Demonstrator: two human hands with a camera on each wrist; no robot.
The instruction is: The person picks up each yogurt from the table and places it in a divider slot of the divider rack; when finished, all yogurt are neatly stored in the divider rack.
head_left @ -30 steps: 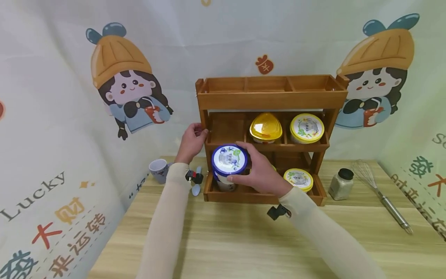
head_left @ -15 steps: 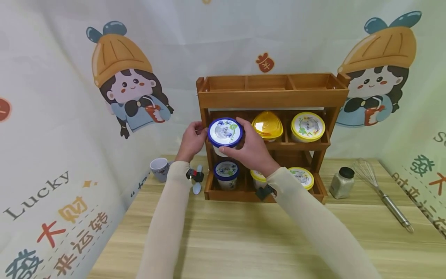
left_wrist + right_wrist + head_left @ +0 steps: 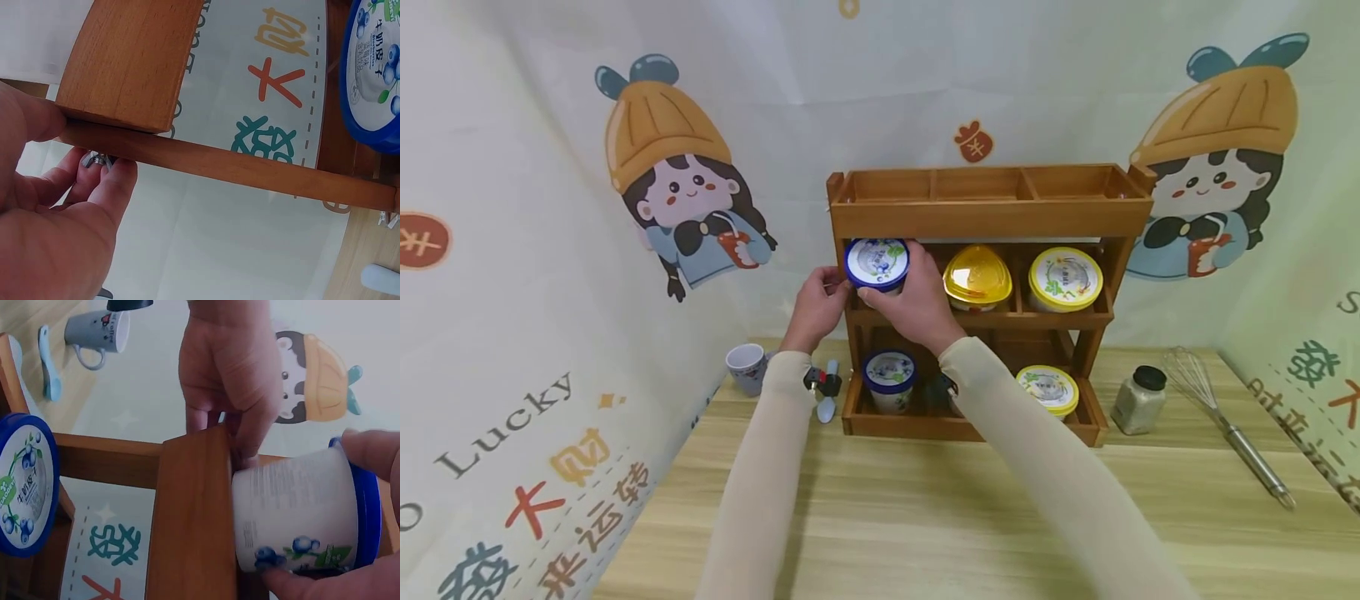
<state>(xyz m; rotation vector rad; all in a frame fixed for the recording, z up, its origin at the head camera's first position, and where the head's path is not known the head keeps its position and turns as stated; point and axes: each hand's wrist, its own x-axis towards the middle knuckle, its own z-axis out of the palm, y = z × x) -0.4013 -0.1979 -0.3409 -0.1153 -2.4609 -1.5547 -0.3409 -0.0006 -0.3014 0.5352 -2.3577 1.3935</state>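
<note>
A white tub with a blue lid and blueberry print (image 3: 877,262) is at the left compartment of the wooden rack's (image 3: 992,221) middle tier. My right hand (image 3: 919,302) grips it by the side, thumb in front. In the right wrist view the tub's (image 3: 300,509) base is close against the shelf's front board; whether it rests inside is hidden. My left hand (image 3: 816,310) holds the rack's left upright. Its fingertips lie around a metal wing nut (image 3: 99,159) on that upright in the left wrist view.
A yellow-domed tub (image 3: 977,275) and a yellow-lidded tub (image 3: 1065,279) share the middle tier. Below stand another blue-lidded tub (image 3: 890,379) and a yellow-lidded one (image 3: 1047,389). A mug (image 3: 747,367), spoon (image 3: 826,407), jar (image 3: 1139,400) and whisk (image 3: 1232,433) flank the rack.
My right hand has lifted the blue-lidded tub from in front of the lower tier and carried it up and back to the middle tier's left compartment. The left hand keeps its place on the upright.
</note>
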